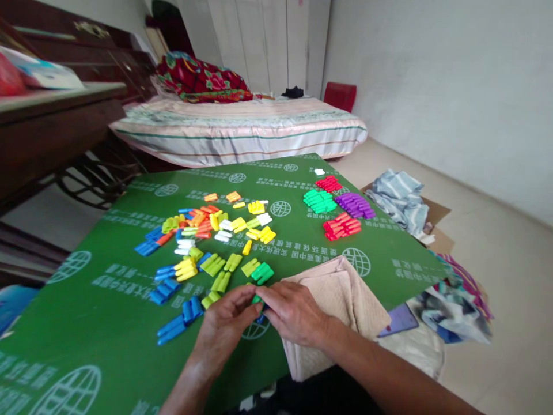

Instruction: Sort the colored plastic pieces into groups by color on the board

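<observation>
Forearms [380, 360]: in from bottom edge, angled inward.
Green piece [257, 299]: between both hands' fingertips, mostly hidden.
Left hand [227, 317]: fingers curled, thumb and fingertips pinching it.
Right hand [298, 308]: back up, pinching it too; blue piece [260, 317] below fingers, held or lying, can't tell.
Green cluster [262, 273]: just beyond fingertips.
Folded cloth [332, 285]: partly behind right hand, restricts that side.
Table [116, 340]: bare stretch near left edge; right corner past cloth.

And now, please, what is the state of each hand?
Left hand: closed, pinching a small green piece.
Right hand: closed, fingers on the same piece.
</observation>
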Demonstrator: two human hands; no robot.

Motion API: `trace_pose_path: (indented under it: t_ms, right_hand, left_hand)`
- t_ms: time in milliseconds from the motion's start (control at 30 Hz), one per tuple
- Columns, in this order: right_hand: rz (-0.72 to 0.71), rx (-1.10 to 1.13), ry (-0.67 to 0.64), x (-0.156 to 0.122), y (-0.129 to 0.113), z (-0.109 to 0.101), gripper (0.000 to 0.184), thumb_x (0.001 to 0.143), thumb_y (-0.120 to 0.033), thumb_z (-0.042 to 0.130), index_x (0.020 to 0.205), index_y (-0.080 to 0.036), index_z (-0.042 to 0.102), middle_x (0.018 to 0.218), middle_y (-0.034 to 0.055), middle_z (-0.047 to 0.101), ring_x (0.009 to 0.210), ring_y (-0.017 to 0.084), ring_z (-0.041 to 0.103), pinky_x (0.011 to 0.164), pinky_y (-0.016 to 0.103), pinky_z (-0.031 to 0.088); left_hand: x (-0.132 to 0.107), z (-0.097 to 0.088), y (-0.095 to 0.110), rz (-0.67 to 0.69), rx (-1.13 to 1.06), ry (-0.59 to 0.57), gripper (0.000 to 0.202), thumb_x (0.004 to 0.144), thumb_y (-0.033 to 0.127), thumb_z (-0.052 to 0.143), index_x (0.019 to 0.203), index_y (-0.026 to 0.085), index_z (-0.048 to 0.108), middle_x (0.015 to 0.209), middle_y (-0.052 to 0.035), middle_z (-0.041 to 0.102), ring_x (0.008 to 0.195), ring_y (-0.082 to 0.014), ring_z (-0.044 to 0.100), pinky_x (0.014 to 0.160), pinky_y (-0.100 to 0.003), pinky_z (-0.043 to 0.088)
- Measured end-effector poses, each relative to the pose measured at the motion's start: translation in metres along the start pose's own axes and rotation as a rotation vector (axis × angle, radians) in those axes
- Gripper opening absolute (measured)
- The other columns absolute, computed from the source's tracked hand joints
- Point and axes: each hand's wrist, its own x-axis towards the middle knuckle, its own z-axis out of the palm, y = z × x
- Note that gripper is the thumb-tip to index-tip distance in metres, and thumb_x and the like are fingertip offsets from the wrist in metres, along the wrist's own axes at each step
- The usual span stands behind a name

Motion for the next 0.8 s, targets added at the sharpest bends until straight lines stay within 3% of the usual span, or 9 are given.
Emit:
trace_pose_path:
  t_ms: [200,433,800]
  right_hand:
    - [-0.007,-0.033,0.016,0.004,-0.001,-0.003,0.031,0.088,-0.019,0.044,0.118,-0.015,0.048,0.087,0.0053,0.064,0.078,0.018,0.059,0.073,0.031,0.047]
    - [0.005,-0.05,0.015,0.002,-0.001,-0.002,0.027,0.087,-0.021,0.047,0.113,-0.016,0.048,0.078,0.0018,0.063,0.07,0.017,0.058,0.07,0.03,0.046]
    - [0.016,0.005,0.029,0.0,0.004,-0.004,0.024,0.086,-0.023,0.047,0.109,-0.017,0.049,0.078,0.0021,0.066,0.071,0.017,0.059,0.067,0.029,0.045]
  left_hand:
    - [-0.001,0.002,-0.008,0.052,-0.041,0.058,0.045,0.05,0.043,0.079,0.086,0.02,0.067,0.09,-0.005,0.073,0.091,-0.0247,0.066,0.083,-0.034,0.055]
    - [-0.008,0.005,-0.012,0.042,-0.011,0.13,0.053,0.048,0.055,0.079,0.086,0.02,0.068,0.091,-0.0061,0.072,0.089,-0.0259,0.066,0.079,-0.034,0.057]
    - [-0.015,0.015,-0.014,-0.045,-0.154,0.243,0.043,0.049,0.038,0.083,0.084,0.017,0.07,0.08,-0.0015,0.073,0.07,-0.0169,0.067,0.071,-0.022,0.057]
